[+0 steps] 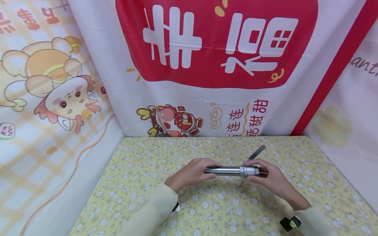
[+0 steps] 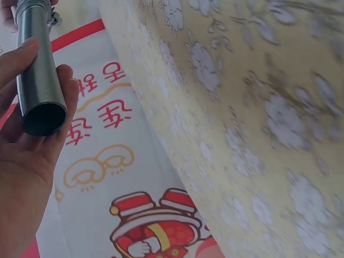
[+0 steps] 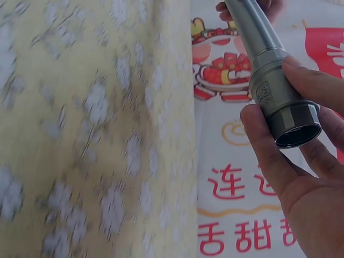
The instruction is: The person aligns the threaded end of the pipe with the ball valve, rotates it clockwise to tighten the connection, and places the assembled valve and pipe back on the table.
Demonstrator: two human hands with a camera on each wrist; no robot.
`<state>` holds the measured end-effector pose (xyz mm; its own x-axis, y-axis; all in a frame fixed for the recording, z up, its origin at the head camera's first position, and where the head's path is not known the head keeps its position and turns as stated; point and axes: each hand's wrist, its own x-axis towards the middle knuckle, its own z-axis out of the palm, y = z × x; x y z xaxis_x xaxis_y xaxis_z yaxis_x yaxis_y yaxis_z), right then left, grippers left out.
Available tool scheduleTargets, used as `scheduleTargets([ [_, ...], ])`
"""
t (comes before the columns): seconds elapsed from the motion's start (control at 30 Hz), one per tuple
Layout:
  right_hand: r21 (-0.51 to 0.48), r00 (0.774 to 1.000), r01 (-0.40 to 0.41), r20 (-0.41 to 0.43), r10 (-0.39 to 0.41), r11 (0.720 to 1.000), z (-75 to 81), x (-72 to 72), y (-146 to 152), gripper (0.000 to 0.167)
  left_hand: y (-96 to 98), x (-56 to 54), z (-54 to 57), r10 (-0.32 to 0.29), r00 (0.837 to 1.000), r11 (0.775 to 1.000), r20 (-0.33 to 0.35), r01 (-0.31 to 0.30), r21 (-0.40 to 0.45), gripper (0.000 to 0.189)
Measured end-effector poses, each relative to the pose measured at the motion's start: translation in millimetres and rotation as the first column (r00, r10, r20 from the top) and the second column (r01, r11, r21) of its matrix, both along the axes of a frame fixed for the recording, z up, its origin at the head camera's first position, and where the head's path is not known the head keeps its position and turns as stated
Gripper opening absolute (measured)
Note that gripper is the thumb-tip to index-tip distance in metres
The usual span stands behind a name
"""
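Note:
A smooth metal pipe (image 1: 228, 170) joins a metal ball valve (image 1: 249, 171) at its right end, and the two lie level above the table. From the valve a grey lever handle (image 1: 257, 152) slants up and to the right. My left hand (image 1: 192, 174) grips the pipe near its free end, whose open mouth shows in the left wrist view. Around the valve body curl the thumb and fingers of my right hand (image 1: 274, 182). In the right wrist view the valve's hexagonal end (image 3: 295, 124) faces the camera, its bore open.
A yellow floral cloth (image 1: 141, 196) covers the table under both hands. Behind it hangs a white and red printed sheet (image 1: 218, 88), with a printed cartoon sheet (image 1: 59, 108) at the left and a pale one (image 1: 345, 137) at the right.

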<state>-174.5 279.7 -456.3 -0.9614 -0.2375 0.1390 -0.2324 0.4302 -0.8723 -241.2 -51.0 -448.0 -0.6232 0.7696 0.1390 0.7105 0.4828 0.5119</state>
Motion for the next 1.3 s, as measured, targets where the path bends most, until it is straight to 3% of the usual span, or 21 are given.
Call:
scheduleTargets([
  [0.37, 0.054, 0.994, 0.088, -0.073, -0.084, 0.995, -8.6, 10.4, 38.1, 0.042, 46.4, -10.9, 1.2, -0.090, 0.993, 0.995, -0.074, 0.088, -0.037, 0.041],
  [0.7, 0.094, 0.982, 0.131, -0.147, -0.117, 0.987, -10.7, 16.6, 65.3, 0.044, 81.7, -17.9, 4.8, -0.131, 0.983, 0.989, -0.130, 0.120, -0.087, 0.042],
  [0.97, 0.109, 0.975, 0.150, -0.184, -0.128, 0.983, -16.7, 17.4, 87.2, 0.044, 106.3, -24.7, 5.6, -0.150, 0.983, 0.986, -0.107, 0.141, -0.095, 0.039],
  [1.3, 0.133, 0.967, 0.167, -0.213, -0.136, 0.977, -20.7, 16.6, 102.5, 0.042, 126.1, -27.4, -1.4, -0.137, 0.978, 0.985, -0.160, 0.117, -0.124, 0.042],
])
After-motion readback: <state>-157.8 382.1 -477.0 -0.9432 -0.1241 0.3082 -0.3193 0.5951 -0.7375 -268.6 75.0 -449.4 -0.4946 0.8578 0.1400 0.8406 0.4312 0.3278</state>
